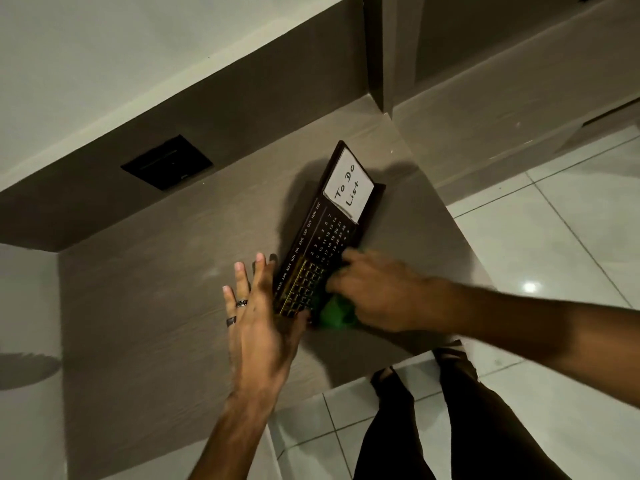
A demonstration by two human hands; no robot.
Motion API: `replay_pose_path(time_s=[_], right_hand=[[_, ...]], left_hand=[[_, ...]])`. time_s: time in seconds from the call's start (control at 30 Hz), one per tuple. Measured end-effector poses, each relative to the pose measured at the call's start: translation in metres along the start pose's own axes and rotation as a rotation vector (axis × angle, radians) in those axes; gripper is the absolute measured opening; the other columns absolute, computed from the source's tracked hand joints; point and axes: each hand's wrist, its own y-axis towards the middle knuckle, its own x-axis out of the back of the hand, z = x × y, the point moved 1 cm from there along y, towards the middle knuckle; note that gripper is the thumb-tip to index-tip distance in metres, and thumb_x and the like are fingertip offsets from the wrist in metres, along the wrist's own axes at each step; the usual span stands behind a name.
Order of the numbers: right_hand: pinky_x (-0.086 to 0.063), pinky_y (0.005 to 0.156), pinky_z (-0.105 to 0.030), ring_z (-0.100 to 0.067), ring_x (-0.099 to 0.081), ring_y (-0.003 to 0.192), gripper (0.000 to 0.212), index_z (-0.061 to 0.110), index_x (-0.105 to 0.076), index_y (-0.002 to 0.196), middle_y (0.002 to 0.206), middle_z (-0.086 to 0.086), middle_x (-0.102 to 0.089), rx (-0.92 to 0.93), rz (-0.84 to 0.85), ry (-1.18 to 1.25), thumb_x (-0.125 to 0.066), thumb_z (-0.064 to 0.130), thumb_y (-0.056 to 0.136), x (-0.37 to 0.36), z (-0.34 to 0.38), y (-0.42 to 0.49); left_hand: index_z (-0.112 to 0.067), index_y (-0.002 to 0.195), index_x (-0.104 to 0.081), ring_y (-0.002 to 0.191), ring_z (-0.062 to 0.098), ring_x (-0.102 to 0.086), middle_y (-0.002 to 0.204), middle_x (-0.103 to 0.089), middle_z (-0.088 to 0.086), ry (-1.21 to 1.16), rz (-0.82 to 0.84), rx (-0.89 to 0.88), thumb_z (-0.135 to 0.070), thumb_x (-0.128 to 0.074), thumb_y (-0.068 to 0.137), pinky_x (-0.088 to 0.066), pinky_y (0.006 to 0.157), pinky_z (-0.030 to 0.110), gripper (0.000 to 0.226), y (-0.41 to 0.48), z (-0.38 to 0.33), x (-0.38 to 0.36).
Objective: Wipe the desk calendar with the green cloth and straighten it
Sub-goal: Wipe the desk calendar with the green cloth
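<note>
A long dark desk calendar [323, 233] stands on the brown desk [156, 306], with month names, date numbers and a white "To Do List" pad [349, 186] at its far end. My left hand [259, 313] rests flat against the calendar's near left edge, fingers spread, with rings on two fingers. My right hand [377, 292] is closed on a crumpled green cloth [337, 315] and presses it on the calendar's near right face. The right hand is motion-blurred and hides part of the cloth.
A black wall socket plate [167, 162] sits on the dark back panel behind the desk. The desk's front edge runs just below my hands; beyond it lie the white tiled floor [554, 237] and my legs [450, 427] in dark trousers.
</note>
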Motion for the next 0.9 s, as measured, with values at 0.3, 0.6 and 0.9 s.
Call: replay_pose_path(time_s=[0.3,0.6,0.9], right_hand=[[-0.047,0.089,-0.043,-0.027,-0.050,0.106,0.038,0.014,-0.065,0.117,0.122,-0.010,-0.053,-0.232,-0.144,-0.059,-0.053,0.023,0.083,0.009,-0.027,-0.006],[-0.046,0.094,-0.045,-0.024,-0.050,0.110,0.040,0.018,-0.062,0.119,0.117,-0.006,-0.061,-0.312,-0.264,0.065,-0.065,0.014,0.079,0.042,-0.029,0.002],[-0.049,0.086,-0.035,-0.015,-0.050,0.106,0.047,0.035,-0.061,0.117,0.109,0.008,-0.056,-0.096,0.087,0.257,-0.062,0.006,0.080,0.044,0.001,-0.006]], left_hand=[[-0.018,0.154,-0.018,0.153,0.017,0.005,0.164,-0.020,0.004,-0.030,-0.017,-0.015,-0.020,-0.082,0.078,0.009,0.122,0.041,0.099,-0.002,-0.004,0.003],[-0.021,0.154,-0.018,0.153,0.018,0.005,0.164,-0.021,0.005,-0.042,-0.040,-0.032,-0.020,-0.082,0.078,0.009,0.123,0.041,0.100,-0.002,-0.003,0.000],[-0.040,0.147,0.007,0.153,0.022,0.005,0.161,-0.029,0.011,-0.065,-0.046,-0.077,-0.018,-0.082,0.078,0.013,0.121,0.035,0.115,-0.002,0.001,-0.003]])
